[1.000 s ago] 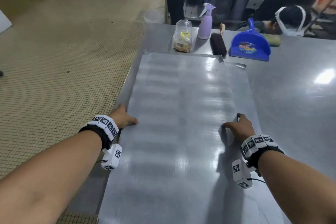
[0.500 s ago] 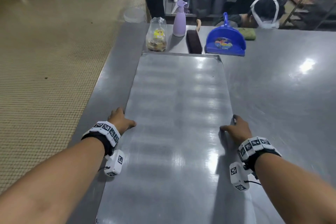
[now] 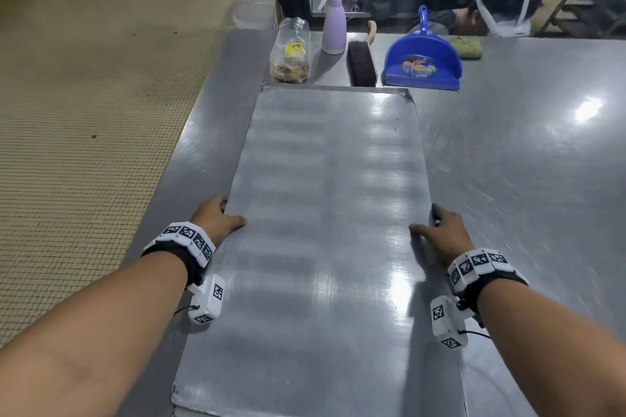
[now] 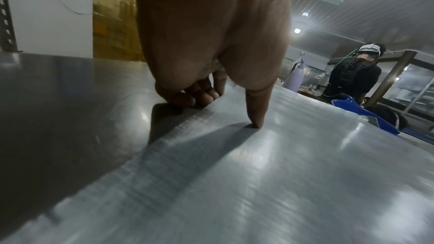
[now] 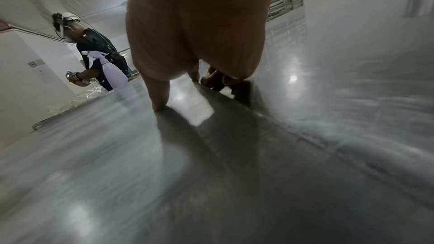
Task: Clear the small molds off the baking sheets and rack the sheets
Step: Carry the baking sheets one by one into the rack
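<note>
Two bare hands grip one long metal baking sheet [image 3: 325,213] that lies flat on a steel table [image 3: 528,159], its length running away from the person. The left hand [image 3: 216,218] holds the sheet's left edge: its thumb [image 4: 254,110] presses down on the top surface while the other fingers [image 4: 197,96] curl under the rim. The right hand [image 3: 443,234] mirrors this on the right edge, thumb [image 5: 158,96] flat on top and fingers [image 5: 220,81] curled over the side. Both grips sit about midway along the sheet. The sheet's top is bare, shiny metal with faint pale bands across it.

Just beyond the far end of the sheet, a row of items stands on the table: a clear bag [image 3: 291,51] of brownish food at the left, then a lilac spray bottle [image 3: 333,19] standing upright, a dark brush [image 3: 361,61] with a pale handle, a blue dustpan [image 3: 423,61], and a green sponge [image 3: 466,47] behind the pan. Another person [image 3: 501,7] in dark clothing with a white head strap is past the far edge of the table. To the left of the table is tan tiled floor [image 3: 84,112].
</note>
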